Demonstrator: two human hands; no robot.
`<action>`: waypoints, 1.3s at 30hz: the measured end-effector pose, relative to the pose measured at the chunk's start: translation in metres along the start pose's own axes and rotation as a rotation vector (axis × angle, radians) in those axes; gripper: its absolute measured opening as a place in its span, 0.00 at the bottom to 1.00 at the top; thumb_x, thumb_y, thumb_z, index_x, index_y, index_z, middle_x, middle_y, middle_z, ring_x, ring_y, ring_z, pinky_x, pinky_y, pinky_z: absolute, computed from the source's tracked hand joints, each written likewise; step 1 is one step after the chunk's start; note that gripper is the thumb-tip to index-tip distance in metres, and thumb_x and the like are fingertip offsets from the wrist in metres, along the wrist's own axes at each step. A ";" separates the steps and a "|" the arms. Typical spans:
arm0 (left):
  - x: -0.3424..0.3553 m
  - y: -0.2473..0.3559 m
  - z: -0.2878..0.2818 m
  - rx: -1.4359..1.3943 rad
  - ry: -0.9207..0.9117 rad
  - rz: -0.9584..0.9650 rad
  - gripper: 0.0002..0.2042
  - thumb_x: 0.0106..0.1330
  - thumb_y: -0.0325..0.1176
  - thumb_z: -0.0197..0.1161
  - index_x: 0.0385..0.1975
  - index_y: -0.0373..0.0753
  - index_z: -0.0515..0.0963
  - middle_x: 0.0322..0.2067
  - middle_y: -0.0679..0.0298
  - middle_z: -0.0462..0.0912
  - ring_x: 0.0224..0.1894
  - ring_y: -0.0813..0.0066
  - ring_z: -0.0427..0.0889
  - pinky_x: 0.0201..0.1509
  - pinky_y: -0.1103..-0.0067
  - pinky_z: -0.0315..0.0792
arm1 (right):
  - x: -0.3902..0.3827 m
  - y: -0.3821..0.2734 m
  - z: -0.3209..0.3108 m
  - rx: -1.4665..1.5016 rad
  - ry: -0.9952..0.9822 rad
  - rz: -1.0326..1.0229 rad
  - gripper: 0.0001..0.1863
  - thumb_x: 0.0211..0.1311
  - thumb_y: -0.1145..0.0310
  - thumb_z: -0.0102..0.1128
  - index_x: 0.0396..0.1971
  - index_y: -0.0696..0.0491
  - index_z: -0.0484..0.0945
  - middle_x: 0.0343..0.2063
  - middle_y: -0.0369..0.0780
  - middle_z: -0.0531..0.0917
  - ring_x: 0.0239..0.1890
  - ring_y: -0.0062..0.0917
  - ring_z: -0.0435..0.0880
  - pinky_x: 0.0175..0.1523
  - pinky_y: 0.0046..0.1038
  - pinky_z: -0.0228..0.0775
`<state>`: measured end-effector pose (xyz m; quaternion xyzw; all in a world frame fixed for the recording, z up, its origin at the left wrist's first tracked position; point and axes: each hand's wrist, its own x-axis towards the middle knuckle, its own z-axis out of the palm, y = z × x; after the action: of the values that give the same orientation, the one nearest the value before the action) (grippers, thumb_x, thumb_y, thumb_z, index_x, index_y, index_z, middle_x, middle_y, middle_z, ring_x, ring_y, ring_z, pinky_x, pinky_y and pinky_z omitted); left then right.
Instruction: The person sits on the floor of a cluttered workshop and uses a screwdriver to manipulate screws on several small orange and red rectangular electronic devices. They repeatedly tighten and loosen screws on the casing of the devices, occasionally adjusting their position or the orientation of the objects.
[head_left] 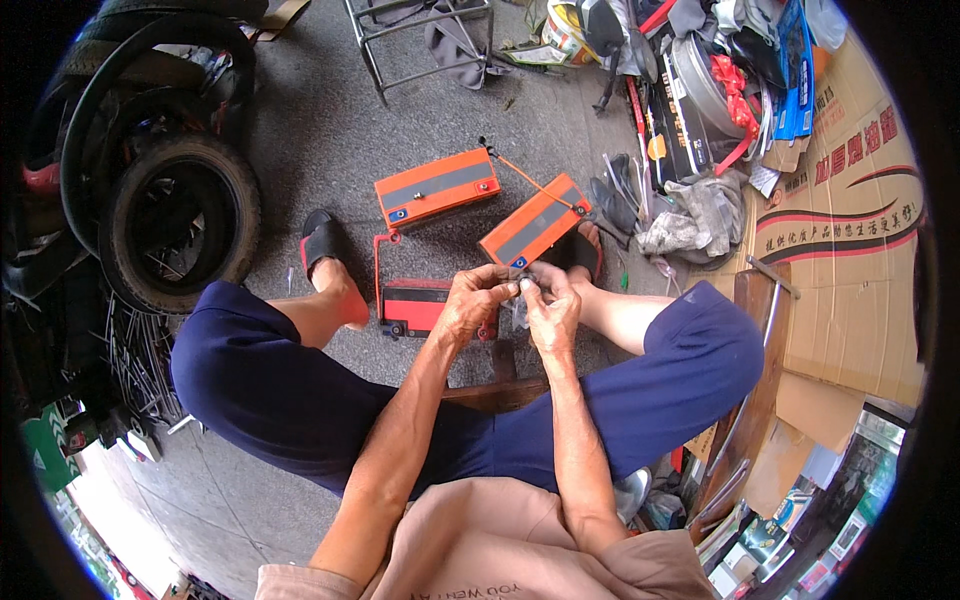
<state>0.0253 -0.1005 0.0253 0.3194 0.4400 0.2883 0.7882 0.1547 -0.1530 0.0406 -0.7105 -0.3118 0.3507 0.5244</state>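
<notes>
My left hand (474,300) and my right hand (553,314) meet in front of me, their thumbs and fingers pinched together on something small. It is mostly covered by the fingers, and a bit of clear plastic seems to hang below. Just beyond them lies an orange battery (528,228) with a grey stripe, set at an angle. Left of it sits another orange battery (455,183) with a loose bolt-like piece on top. An orange cable (535,180) runs between these two. Nearer, partly behind my left wrist, is a red battery (414,300) with a cable (378,262) rising from its left end.
Old tyres (180,225) are stacked at the left, above a heap of thin metal rods (150,350). A metal frame (425,65) stands at the far side. Rags (690,220) and clutter lie at the right, beside a large cardboard sheet (840,290). My sandalled feet flank the batteries.
</notes>
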 end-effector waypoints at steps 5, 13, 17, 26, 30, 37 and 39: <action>0.007 -0.020 0.001 0.221 0.124 0.077 0.10 0.64 0.28 0.70 0.42 0.31 0.84 0.31 0.65 0.87 0.29 0.84 0.79 0.31 0.84 0.73 | 0.011 0.023 -0.005 -0.270 -0.074 0.024 0.08 0.64 0.75 0.62 0.39 0.63 0.84 0.32 0.44 0.87 0.31 0.25 0.86 0.35 0.27 0.79; 0.002 -0.008 0.029 0.938 0.426 0.280 0.11 0.59 0.38 0.72 0.36 0.38 0.87 0.31 0.60 0.85 0.34 0.60 0.83 0.40 0.65 0.76 | 0.023 0.043 -0.001 -0.005 -0.025 0.160 0.11 0.63 0.73 0.64 0.41 0.64 0.85 0.30 0.41 0.89 0.31 0.21 0.83 0.36 0.26 0.77; 0.008 -0.013 0.028 0.960 0.440 0.266 0.10 0.60 0.38 0.70 0.35 0.38 0.87 0.35 0.58 0.86 0.41 0.58 0.83 0.44 0.63 0.75 | 0.028 0.044 0.007 -0.050 -0.019 0.160 0.11 0.63 0.76 0.64 0.42 0.65 0.85 0.33 0.40 0.88 0.33 0.20 0.83 0.39 0.24 0.77; 0.024 0.000 0.028 0.941 0.492 0.399 0.14 0.56 0.32 0.65 0.41 0.33 0.83 0.39 0.52 0.81 0.48 0.54 0.79 0.52 0.64 0.73 | 0.020 0.034 -0.001 -0.091 -0.018 0.098 0.10 0.64 0.76 0.64 0.42 0.64 0.85 0.32 0.39 0.88 0.31 0.18 0.82 0.35 0.24 0.77; 0.042 0.006 0.027 1.179 0.405 0.382 0.38 0.51 0.39 0.75 0.64 0.38 0.67 0.59 0.51 0.71 0.60 0.48 0.71 0.62 0.57 0.66 | 0.013 0.031 -0.005 -0.134 0.008 0.083 0.10 0.62 0.74 0.65 0.41 0.63 0.85 0.27 0.39 0.86 0.25 0.18 0.81 0.32 0.24 0.75; 0.063 0.012 0.038 1.604 0.204 0.303 0.56 0.45 0.39 0.80 0.74 0.35 0.50 0.58 0.50 0.70 0.59 0.52 0.74 0.58 0.60 0.71 | 0.000 0.032 -0.015 -0.146 0.003 0.074 0.09 0.62 0.75 0.63 0.40 0.62 0.85 0.30 0.43 0.87 0.27 0.22 0.83 0.33 0.26 0.76; 0.064 0.011 0.041 1.598 0.188 0.253 0.56 0.44 0.38 0.80 0.73 0.35 0.50 0.55 0.51 0.71 0.57 0.53 0.75 0.56 0.62 0.72 | 0.000 0.038 -0.017 -0.152 0.007 0.050 0.09 0.62 0.75 0.63 0.39 0.61 0.85 0.30 0.43 0.87 0.26 0.22 0.83 0.33 0.26 0.76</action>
<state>0.0876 -0.0564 0.0181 0.8071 0.5379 -0.0004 0.2435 0.1714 -0.1713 0.0075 -0.7571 -0.3177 0.3366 0.4611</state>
